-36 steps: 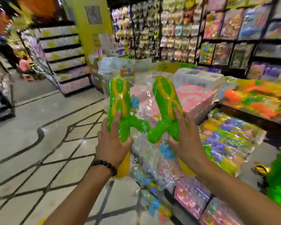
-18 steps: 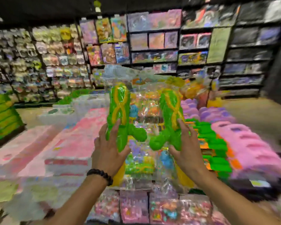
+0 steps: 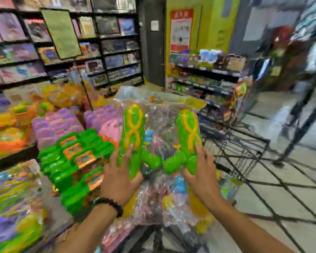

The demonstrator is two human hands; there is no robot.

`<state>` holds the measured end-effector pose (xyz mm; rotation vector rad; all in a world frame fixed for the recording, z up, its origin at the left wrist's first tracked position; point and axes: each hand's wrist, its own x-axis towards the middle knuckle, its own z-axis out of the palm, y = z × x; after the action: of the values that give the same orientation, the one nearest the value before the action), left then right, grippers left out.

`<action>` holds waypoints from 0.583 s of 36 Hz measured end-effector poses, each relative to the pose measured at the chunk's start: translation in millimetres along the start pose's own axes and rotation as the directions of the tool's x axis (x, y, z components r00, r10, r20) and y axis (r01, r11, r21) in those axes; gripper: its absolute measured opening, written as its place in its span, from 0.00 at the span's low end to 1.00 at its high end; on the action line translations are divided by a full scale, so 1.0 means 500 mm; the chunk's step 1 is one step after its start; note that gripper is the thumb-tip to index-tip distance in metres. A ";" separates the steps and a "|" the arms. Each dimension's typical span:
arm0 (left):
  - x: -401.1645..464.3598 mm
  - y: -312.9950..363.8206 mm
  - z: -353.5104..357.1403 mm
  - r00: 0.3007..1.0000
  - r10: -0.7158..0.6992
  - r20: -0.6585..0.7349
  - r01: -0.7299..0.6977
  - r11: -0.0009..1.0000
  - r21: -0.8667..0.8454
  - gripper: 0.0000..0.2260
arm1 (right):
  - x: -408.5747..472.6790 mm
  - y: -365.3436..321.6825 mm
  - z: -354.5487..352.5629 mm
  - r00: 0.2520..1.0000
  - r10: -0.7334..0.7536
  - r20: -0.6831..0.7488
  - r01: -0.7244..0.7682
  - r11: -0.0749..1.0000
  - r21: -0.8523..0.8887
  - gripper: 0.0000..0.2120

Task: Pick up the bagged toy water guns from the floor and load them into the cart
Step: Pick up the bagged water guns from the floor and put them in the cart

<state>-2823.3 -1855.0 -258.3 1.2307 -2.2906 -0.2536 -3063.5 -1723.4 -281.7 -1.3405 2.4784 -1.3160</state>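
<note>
I hold up a clear plastic bag of toy water guns in front of me, chest high. Two green guns with yellow straps show through it, handles pointing inward. My left hand, with a black bead bracelet at the wrist, grips the left green gun through the plastic. My right hand grips the right green gun the same way. A black wire cart stands just behind and to the right of the bag, its basket partly hidden by it.
A low display of green, purple, pink and orange toys fills the left side. Dark shelving with boxed toys lines the back wall. A snack rack stands by the yellow wall. Tiled floor lies open on the right.
My view has swung to the right, from the aisle past the toy display to the wire cart. Both hands keep the same grip on the bagged guns.
</note>
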 end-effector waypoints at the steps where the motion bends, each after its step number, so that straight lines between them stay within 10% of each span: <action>1: 0.016 0.024 0.032 0.999 0.019 0.033 -0.018 1.000 -0.011 0.48 | 0.010 0.033 -0.013 0.999 0.033 -0.014 -0.034 0.999 -0.009 0.50; 21: 0.240 0.191 0.441 0.911 0.098 0.402 -0.120 0.992 0.030 0.44 | 0.171 0.448 -0.028 0.907 0.421 -0.017 -0.421 0.907 -0.024 0.51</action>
<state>-3062.4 -1916.6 -364.1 1.1550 -2.7228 -0.4404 -3273.6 -1713.5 -397.6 -0.7316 2.5973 -1.1891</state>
